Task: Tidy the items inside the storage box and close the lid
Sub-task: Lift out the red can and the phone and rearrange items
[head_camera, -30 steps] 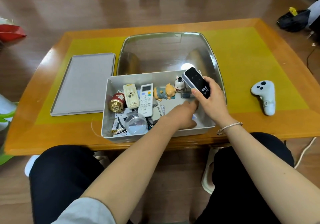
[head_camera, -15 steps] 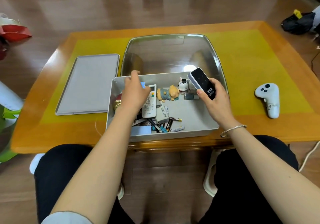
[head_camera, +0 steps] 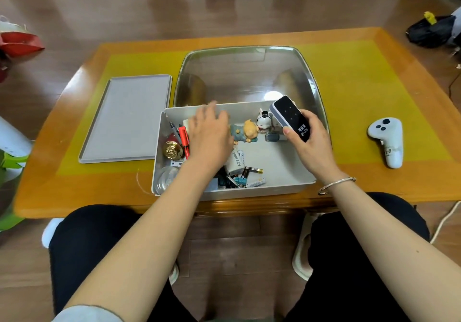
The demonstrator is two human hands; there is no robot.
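Partly, the left hand (head_camera: 210,136) hides the storage box's (head_camera: 287,187) contents.

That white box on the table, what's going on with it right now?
A seated person is sorting the open white plastic storage box on the wooden table. Their right hand holds a black slab-shaped Wi-Fi device above the box's right side. Their left hand reaches, fingers spread, over the clutter at the left, by a red marker pen and loose batteries. The flat grey lid lies on the table left of the box, not yet on.
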